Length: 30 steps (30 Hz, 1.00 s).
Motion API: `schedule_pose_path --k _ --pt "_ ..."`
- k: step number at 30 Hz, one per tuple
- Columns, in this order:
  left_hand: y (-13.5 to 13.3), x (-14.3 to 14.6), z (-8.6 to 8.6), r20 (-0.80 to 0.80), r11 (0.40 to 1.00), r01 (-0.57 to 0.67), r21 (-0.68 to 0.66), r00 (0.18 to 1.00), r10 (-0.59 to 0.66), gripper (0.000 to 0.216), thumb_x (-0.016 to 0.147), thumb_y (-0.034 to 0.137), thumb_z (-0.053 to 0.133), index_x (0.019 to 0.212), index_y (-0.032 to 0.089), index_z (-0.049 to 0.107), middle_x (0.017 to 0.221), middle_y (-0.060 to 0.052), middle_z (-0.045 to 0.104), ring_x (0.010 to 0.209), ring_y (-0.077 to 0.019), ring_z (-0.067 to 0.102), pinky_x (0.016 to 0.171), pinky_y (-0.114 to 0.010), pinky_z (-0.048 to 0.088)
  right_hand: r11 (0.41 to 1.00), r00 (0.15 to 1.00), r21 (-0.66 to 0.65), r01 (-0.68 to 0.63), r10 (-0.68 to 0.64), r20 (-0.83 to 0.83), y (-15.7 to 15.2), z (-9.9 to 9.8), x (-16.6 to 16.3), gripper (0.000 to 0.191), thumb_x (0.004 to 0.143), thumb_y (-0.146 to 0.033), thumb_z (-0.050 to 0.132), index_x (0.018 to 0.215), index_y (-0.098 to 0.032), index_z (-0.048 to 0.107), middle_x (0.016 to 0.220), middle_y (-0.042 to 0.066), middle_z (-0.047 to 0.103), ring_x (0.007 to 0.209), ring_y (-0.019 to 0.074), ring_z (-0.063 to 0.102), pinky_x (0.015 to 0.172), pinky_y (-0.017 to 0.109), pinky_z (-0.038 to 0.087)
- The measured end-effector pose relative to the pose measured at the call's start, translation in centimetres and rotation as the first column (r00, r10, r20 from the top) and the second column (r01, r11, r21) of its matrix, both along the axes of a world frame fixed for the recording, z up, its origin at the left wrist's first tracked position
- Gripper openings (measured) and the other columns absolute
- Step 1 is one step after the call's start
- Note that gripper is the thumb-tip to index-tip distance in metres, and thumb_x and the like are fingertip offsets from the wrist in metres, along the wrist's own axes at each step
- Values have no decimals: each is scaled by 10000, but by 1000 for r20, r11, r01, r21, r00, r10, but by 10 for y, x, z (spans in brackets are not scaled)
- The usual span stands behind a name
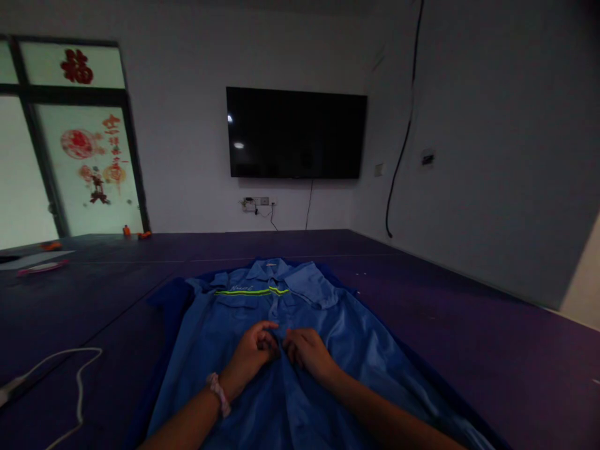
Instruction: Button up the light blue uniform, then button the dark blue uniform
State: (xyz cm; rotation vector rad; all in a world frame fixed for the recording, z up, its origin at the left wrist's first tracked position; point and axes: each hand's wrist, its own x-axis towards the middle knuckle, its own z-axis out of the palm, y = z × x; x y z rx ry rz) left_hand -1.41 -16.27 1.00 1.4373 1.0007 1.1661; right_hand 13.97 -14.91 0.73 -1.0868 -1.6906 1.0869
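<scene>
A blue short-sleeved work shirt (337, 369) with a yellow-green stripe across the chest lies front up, its collar pointing away from me. Beneath it, darker blue cloth (171, 306) shows along both sides. At the front placket, below the chest, my left hand (255, 347) has its fingers curled at the left edge. My right hand (307, 351) pinches the placket from the other side, close to the left one. Any button between the fingers is too small and dark to make out. A pink-and-white band circles my left wrist.
The shirt rests on a wide purple surface (445, 294). A white cable (79, 381) curls at the lower left. Farther left lie a pink-rimmed item (42, 269) and small orange objects (144, 235). A black screen (297, 134) hangs on the back wall; a dark cable (403, 150) dangles at right.
</scene>
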Motion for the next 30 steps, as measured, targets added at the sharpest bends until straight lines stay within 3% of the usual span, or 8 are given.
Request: schedule_pose_path --k 8,13,25,30 --pt "0 1 0 -11 1000 -23 19 1000 23 470 554 85 548 1021 146 547 647 34 563 551 -79 453 554 -202 312 996 997 75 45 -49 59 3 -7 0 77 665 -170 524 631 -155 591 536 -21 569 497 103 518 464 184 344" --pt "1 1 0 -22 1000 -21 11 1000 21 489 537 46 509 1014 145 547 640 40 563 545 -76 450 547 -192 313 997 991 72 37 -46 129 3 -8 1 150 623 -87 494 660 -150 625 527 -28 559 489 90 503 469 172 345" --pt "-2 4 1 -42 999 -50 13 998 50 423 534 46 490 939 144 558 624 37 570 534 -81 461 531 -197 319 984 974 178 16 -55 221 3 -6 3 120 645 -118 507 664 -154 620 540 -18 582 487 96 514 454 174 339" --pt "-2 3 2 -29 998 -60 20 998 60 365 543 60 515 895 143 557 621 35 575 533 -80 459 543 -201 330 987 977 162 -19 -16 214 5 -5 4 117 629 -100 511 653 -156 610 525 -31 564 484 90 507 452 172 336"
